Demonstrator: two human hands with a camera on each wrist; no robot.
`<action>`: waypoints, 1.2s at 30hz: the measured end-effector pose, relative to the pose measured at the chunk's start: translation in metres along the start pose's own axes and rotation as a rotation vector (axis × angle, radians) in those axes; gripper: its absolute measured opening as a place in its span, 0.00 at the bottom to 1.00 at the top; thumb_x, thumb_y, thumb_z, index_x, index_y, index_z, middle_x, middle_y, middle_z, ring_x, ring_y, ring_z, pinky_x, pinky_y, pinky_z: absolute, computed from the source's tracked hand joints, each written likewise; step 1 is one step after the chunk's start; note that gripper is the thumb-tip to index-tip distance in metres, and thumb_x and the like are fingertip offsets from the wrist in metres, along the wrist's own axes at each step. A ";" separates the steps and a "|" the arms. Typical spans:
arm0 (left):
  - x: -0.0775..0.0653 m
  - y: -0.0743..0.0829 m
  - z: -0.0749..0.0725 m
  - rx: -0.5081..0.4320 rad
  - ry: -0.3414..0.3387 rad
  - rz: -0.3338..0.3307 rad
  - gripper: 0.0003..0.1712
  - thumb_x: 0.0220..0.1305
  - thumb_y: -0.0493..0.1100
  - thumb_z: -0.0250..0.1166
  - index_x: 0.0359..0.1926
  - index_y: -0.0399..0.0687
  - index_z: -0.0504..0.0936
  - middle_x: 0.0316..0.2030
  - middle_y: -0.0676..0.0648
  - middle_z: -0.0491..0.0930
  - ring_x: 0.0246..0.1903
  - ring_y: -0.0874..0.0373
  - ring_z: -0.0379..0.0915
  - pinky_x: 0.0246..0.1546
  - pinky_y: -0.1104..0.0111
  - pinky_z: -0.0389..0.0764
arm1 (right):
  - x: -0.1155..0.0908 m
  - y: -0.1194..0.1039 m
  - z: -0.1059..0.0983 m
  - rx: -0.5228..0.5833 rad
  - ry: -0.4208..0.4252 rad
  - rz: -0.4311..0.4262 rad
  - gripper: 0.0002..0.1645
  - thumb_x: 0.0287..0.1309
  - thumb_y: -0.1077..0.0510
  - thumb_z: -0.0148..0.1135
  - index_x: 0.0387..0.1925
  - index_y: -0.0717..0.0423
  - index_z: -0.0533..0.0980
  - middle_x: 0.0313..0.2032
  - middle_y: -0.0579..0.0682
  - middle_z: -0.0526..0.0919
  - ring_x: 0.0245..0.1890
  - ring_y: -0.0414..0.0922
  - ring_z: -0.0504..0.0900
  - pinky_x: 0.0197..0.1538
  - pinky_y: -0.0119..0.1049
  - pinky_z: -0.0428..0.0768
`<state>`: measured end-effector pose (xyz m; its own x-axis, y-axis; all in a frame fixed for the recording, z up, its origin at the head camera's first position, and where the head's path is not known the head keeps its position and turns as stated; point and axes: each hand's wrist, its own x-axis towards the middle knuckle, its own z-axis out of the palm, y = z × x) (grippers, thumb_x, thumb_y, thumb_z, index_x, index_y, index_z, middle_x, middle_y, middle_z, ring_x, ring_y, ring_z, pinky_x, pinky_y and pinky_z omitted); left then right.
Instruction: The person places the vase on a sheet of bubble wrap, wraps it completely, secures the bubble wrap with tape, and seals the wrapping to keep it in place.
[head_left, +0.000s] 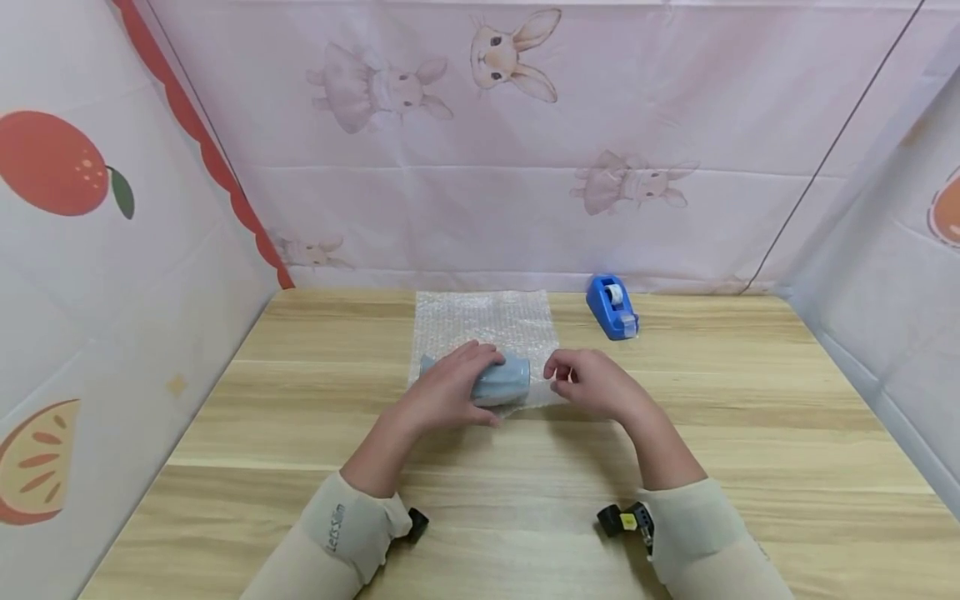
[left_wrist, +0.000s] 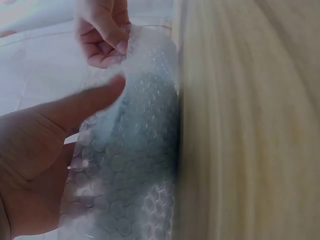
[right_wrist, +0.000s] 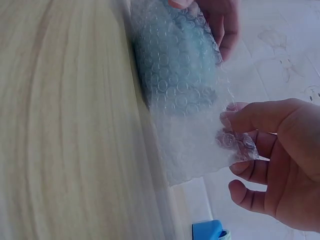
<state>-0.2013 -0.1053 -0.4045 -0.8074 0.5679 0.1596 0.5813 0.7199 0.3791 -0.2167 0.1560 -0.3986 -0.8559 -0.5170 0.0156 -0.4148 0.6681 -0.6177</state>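
A light-blue vase point(head_left: 504, 379) lies on its side on a sheet of bubble wrap point(head_left: 480, 317). My left hand point(head_left: 450, 385) holds the vase from above, its fingers over the far side and its thumb toward the near side. The near part of the wrap point(left_wrist: 145, 110) stands up in front of the vase in the left wrist view, with the blue showing through. At the vase's right end, my right hand point(head_left: 592, 383) pinches the wrap's loose edge between thumb and fingers. That edge point(right_wrist: 190, 145) extends past the vase in the right wrist view.
A blue tape dispenser point(head_left: 611, 308) with a roll of clear tape stands at the back of the wooden table point(head_left: 750, 400), right of the wrap. Printed cloth walls point(head_left: 465, 217) border the table at the back and both sides.
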 end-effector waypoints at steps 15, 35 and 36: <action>-0.002 0.000 -0.001 -0.013 0.009 -0.056 0.25 0.67 0.46 0.64 0.64 0.53 0.74 0.65 0.49 0.72 0.67 0.53 0.65 0.65 0.54 0.68 | 0.002 -0.014 0.018 -0.080 0.012 -0.094 0.46 0.43 0.44 0.80 0.64 0.46 0.71 0.56 0.52 0.76 0.56 0.52 0.74 0.57 0.51 0.75; -0.003 -0.004 -0.004 -0.018 -0.024 0.001 0.37 0.55 0.50 0.75 0.65 0.52 0.72 0.67 0.49 0.70 0.67 0.50 0.64 0.64 0.54 0.69 | 0.015 -0.033 0.035 -0.240 0.088 -0.078 0.34 0.60 0.55 0.69 0.66 0.42 0.69 0.61 0.49 0.78 0.60 0.51 0.77 0.59 0.55 0.75; -0.003 -0.004 -0.005 -0.016 -0.031 0.001 0.39 0.54 0.49 0.76 0.66 0.52 0.72 0.67 0.49 0.69 0.69 0.49 0.62 0.66 0.54 0.67 | 0.016 -0.032 0.035 -0.233 0.085 -0.081 0.33 0.60 0.55 0.68 0.66 0.42 0.69 0.61 0.49 0.78 0.60 0.50 0.77 0.59 0.55 0.76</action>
<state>-0.2018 -0.1122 -0.4017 -0.8031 0.5810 0.1317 0.5803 0.7130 0.3935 -0.2061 0.1079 -0.4057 -0.8355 -0.5340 0.1296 -0.5350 0.7366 -0.4137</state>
